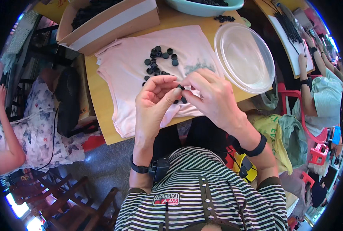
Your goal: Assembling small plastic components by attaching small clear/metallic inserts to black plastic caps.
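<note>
A small black plastic piece [181,87] sits between my two hands, pinched by thumb and fingers from both sides. My left hand [154,98] is closed on it, with the other fingers curled. From the right, my right hand [213,94] grips it between thumb and forefinger. Just beyond, a loose cluster of small round black caps [174,62] lies on a pale pink shirt [121,71] spread over the table. A few more black pieces lie under my hands, partly covered by them. The fingertips hide most of the held piece's shape.
At the far left a cardboard box [113,29] holds many black parts. A pale green basin [202,9] stands at the far edge, with small black parts [224,18] beside it. A clear round plastic lid [244,57] rests at the right. Other people sit on both sides.
</note>
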Demonstrator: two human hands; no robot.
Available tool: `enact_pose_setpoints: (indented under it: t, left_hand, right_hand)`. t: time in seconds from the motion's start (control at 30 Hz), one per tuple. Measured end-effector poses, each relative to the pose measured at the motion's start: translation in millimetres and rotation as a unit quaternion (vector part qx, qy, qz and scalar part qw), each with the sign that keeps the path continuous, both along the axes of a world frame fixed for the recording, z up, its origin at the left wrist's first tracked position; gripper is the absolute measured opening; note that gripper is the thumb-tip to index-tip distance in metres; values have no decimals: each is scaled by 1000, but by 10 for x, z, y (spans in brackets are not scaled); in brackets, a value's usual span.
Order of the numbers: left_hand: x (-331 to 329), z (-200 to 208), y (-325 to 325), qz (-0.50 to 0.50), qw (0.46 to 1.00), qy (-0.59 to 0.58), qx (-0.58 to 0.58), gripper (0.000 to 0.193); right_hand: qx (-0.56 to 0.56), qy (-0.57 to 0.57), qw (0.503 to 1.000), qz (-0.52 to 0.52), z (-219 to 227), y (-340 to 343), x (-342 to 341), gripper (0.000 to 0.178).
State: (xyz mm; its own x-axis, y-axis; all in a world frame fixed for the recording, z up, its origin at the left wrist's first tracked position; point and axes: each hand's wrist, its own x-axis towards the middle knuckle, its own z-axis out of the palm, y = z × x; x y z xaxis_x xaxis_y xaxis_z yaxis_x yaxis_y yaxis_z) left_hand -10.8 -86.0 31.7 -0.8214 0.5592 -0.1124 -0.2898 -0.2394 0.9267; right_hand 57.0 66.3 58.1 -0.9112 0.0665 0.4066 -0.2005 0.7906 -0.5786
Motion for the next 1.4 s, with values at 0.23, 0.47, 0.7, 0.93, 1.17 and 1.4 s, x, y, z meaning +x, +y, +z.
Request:
enact_pose_setpoints:
  t: [0.23, 0.47, 0.7, 0.93, 1.17, 1.4]
  left_hand:
    - [169, -63, 48, -157, 985, -12, -71, 45]
    - [163, -100, 225, -79, 955, 176, -226, 16]
    - [76, -216, 441, 24, 788, 500, -358, 10]
    - [62, -201, 433, 23, 776, 522, -352, 9]
    - [199, -66, 336, -35, 974, 187, -123, 3]
    - [232, -36, 271, -34, 972, 221, -77, 19]
  right_hand:
    - [-185, -84, 979, -17, -212, 72, 545, 20]
    - [-164, -71, 983, -51, -348, 209, 620, 20]
    - [-4, -78, 992, -100, -431, 221, 596, 20]
    - [20, -88, 992, -85, -419, 268, 634, 23]
    - [-497, -112, 857, -71, -351, 298, 612, 26]
    - [-734, -131, 666, 6, -371, 327, 624, 27]
